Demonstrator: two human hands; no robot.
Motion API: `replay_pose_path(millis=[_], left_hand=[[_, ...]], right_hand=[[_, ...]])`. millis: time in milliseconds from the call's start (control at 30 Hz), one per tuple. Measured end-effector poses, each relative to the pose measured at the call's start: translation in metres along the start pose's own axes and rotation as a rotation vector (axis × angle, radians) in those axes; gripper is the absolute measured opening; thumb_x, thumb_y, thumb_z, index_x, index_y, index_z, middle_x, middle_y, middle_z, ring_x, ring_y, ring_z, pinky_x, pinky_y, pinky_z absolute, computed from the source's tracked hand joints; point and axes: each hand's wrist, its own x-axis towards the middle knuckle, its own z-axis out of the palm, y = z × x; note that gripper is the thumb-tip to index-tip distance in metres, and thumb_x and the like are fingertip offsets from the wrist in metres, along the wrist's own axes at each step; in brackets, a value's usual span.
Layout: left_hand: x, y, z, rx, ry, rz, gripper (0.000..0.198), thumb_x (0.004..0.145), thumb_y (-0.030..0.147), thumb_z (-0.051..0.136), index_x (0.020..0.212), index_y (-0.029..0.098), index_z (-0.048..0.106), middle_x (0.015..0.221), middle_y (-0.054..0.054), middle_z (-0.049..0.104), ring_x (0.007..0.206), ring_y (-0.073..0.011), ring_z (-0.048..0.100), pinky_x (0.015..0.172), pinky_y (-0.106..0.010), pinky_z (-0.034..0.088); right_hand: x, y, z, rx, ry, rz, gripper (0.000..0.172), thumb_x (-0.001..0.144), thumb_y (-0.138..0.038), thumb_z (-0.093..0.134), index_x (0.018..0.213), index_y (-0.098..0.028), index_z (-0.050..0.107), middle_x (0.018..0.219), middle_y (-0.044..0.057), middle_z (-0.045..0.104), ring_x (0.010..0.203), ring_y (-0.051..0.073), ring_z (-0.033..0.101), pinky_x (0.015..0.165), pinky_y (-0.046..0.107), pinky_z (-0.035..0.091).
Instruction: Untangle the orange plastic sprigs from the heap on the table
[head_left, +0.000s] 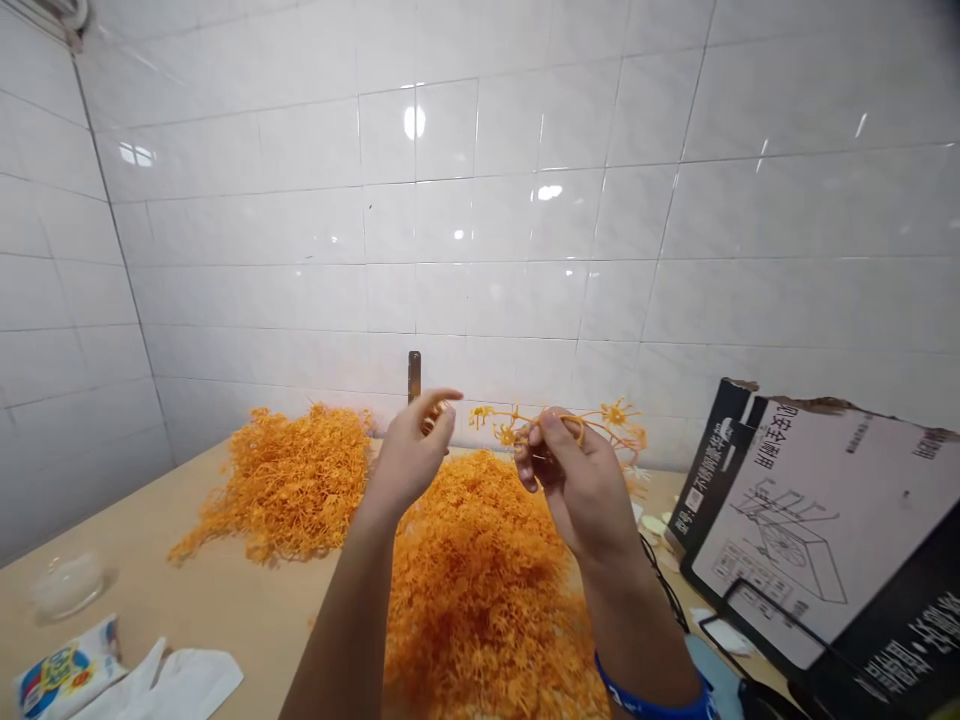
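My right hand [589, 485] pinches a thin orange artificial flower sprig [616, 413] between thumb and fingers. The sprig's spiky little heads stick out to both sides of that hand. To its left, my left hand [409, 450] is raised with the index finger stretched out and the other fingers loosely bent. I see nothing in it, and a gap separates it from the sprig. Below both hands spreads a large heap of similar orange sprigs [480, 580]. A second orange pile [292, 490] lies beyond my left forearm, on the table's left side.
A black-and-white printed cardboard box [795, 530] leans at the right, with dark cables [664, 580] beside it. On the left of the table [277, 620] are a clear bowl [69, 585], a tissue packet [71, 670] and white tissue [187, 680]. A tiled wall [510, 220] stands behind.
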Motion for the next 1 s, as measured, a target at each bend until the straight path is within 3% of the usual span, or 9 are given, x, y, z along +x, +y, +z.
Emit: replay_pose_path(millis=[100,200,367,500,633,733,833,933,1000], left_hand=[[0.006,-0.018,0.002,0.155,-0.202,-0.056,0.045,0.082,0.051,0.063,0.117,0.022,0.068,0.121,-0.013,0.066,0.108,-0.0279,0.062,0.084,-0.034,0.053],[0.011,-0.028,0.008,0.064,-0.354,-0.089,0.057,0.085,0.062,0.054,0.127,0.025,0.062,0.145,-0.011,0.049,0.136,-0.0316,0.041,0.106,-0.043,0.04],[0.006,-0.021,0.037,-0.502,-0.449,-0.004,0.076,0.087,0.073,0.032,0.149,0.029,0.033,0.156,-0.009,0.032,0.142,-0.029,0.032,0.111,-0.047,0.035],[-0.004,-0.005,0.055,-0.66,-0.336,0.114,0.063,0.091,0.061,0.042,0.145,0.029,0.039,0.149,-0.009,0.044,0.136,-0.0282,0.041,0.11,-0.044,0.036],[-0.007,0.005,0.052,-0.77,-0.114,0.196,0.047,0.098,0.053,0.034,0.135,0.031,0.051,0.138,-0.005,0.056,0.129,-0.0239,0.05,0.109,-0.042,0.038],[-0.005,0.009,0.041,-0.86,-0.044,0.163,0.044,0.1,0.05,0.032,0.126,0.028,0.058,0.132,-0.006,0.061,0.123,-0.0229,0.056,0.105,-0.042,0.042],[-0.002,0.01,0.026,-0.92,0.04,0.133,0.038,0.1,0.044,0.035,0.116,0.024,0.062,0.122,-0.006,0.067,0.112,-0.021,0.062,0.099,-0.04,0.046],[0.001,0.009,0.014,-0.858,0.087,0.154,0.034,0.099,0.04,0.038,0.108,0.022,0.065,0.115,-0.005,0.07,0.108,-0.0204,0.064,0.097,-0.04,0.047],[0.0,0.01,0.009,-0.77,0.056,0.174,0.035,0.099,0.04,0.038,0.107,0.022,0.067,0.12,-0.005,0.068,0.113,-0.0213,0.061,0.1,-0.04,0.045]], right_hand=[[0.002,0.002,-0.002,0.011,0.081,0.023,0.035,0.078,-0.047,0.073,0.067,-0.017,0.06,0.063,0.001,0.059,0.05,0.01,0.05,0.044,0.02,0.04],[0.004,0.007,-0.002,0.054,0.138,0.035,0.033,0.076,-0.046,0.075,0.067,-0.016,0.062,0.064,0.002,0.061,0.054,0.011,0.053,0.048,0.02,0.043],[0.001,0.022,0.012,0.28,0.296,-0.023,0.031,0.07,-0.043,0.08,0.067,-0.018,0.063,0.067,0.0,0.061,0.058,0.01,0.054,0.052,0.019,0.045],[-0.006,0.035,0.03,0.364,0.294,0.044,0.024,0.071,-0.041,0.08,0.072,-0.019,0.069,0.074,0.0,0.064,0.07,0.012,0.058,0.06,0.02,0.047],[-0.012,0.039,0.04,0.287,0.152,0.132,0.023,0.073,-0.041,0.079,0.069,-0.019,0.072,0.074,0.002,0.064,0.069,0.012,0.055,0.062,0.02,0.046],[-0.013,0.032,0.037,0.144,-0.021,0.152,0.028,0.08,-0.047,0.072,0.073,-0.019,0.074,0.071,0.002,0.062,0.065,0.012,0.05,0.057,0.021,0.041],[-0.013,0.017,0.022,-0.052,-0.329,0.194,0.049,0.085,-0.063,0.057,0.079,-0.018,0.075,0.07,0.004,0.06,0.061,0.013,0.049,0.055,0.024,0.04],[-0.016,-0.005,0.001,-0.23,-0.652,0.256,0.07,0.079,-0.079,0.047,0.082,-0.016,0.075,0.067,0.006,0.061,0.057,0.014,0.052,0.054,0.027,0.042],[-0.02,-0.017,-0.006,-0.246,-0.613,0.172,0.069,0.08,-0.08,0.044,0.078,-0.017,0.073,0.065,0.005,0.06,0.054,0.014,0.051,0.05,0.027,0.041]])
